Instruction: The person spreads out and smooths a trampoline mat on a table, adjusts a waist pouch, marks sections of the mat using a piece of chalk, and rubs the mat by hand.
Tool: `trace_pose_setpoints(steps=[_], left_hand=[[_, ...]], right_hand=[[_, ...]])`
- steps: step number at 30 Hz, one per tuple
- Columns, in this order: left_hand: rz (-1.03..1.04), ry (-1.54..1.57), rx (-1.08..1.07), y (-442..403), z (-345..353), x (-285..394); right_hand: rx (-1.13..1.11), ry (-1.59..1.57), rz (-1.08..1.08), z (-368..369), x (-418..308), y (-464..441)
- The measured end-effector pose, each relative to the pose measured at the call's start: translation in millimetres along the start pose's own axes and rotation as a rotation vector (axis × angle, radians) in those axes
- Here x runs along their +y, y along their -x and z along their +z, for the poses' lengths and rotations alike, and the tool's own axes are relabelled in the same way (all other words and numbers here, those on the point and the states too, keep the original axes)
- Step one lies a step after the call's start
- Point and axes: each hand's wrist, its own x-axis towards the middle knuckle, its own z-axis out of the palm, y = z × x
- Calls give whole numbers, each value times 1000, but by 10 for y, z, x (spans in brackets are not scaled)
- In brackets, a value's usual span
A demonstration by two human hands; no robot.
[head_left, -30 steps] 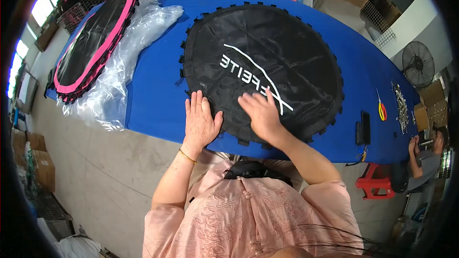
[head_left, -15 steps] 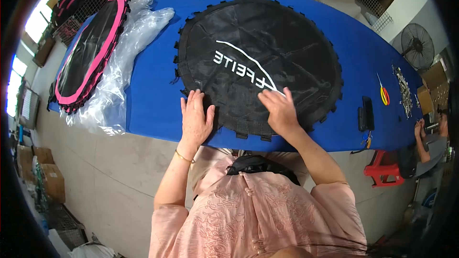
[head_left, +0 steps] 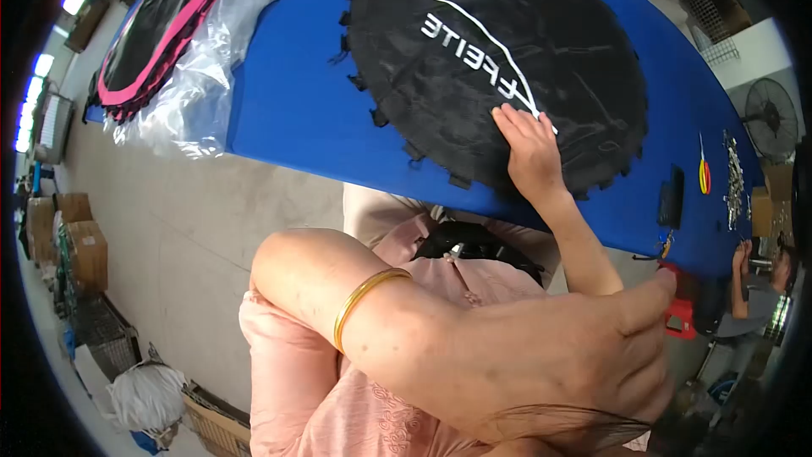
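A round black trampoline mat (head_left: 423, 110) with fabric loops along its rim lies on the blue table (head_left: 292, 106). White lettering and a curved white line mark its face, upside down from my side. My right hand (head_left: 534, 152) rests flat on the mat's near part, fingers stretched out by the end of the lettering. Close to the camera is my left hand (head_left: 575, 355), raised off the table with a gold bangle (head_left: 359, 305) on its wrist. Its back faces me; the fingers bend away and are mostly hidden, with dark hair strands beside it.
A pink-edged black mat (head_left: 161, 42) and crumpled clear plastic (head_left: 199, 80) lie at the table's left. Toward the right are scissors (head_left: 705, 173), a black case (head_left: 672, 199) and a heap of small metal parts (head_left: 733, 182). Another person (head_left: 753, 296) sits beyond, near a fan (head_left: 768, 114).
My left hand has left the mat's near edge and come up close to the camera. My right hand stays on the mat. The view has tilted, so the table appears higher.
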Motion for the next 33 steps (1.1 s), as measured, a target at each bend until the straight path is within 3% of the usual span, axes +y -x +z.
trace_pose_setpoints(steps=[1,3,4,5,8,9,11,12,15,19,22,24,33], left_hand=[[8,13,12,-17,-22,9],[-417,959,70,-72,-101,44],[-500,808,271,-81,19,206],[-482,817,270,-43,-25,165],[-207,579,-53,225,-365,-40],[-197,579,-77,288,-341,-75],[-366,144,84,473,-242,-97],[-360,134,72,388,-200,-72],[-786,433,1201,55,41,105],[-854,367,1118,183,-176,-56],[-896,410,1028,-50,214,-170],[-920,448,963,131,-40,-99],[-1074,514,685,-118,748,-260]], right_hand=[[-8,14,11,0,0,4],[7,11,-5,1,24,25],[4,21,-8,9,35,35],[19,18,-12,38,53,51],[24,40,7,-10,96,85],[13,27,14,9,90,74],[14,-5,24,64,30,74],[-14,-19,29,57,61,82],[9,-47,-1,61,50,54],[66,-51,-33,54,53,40],[43,-57,-27,35,50,39],[29,-33,-6,18,31,50],[-60,-16,19,-26,25,36]])
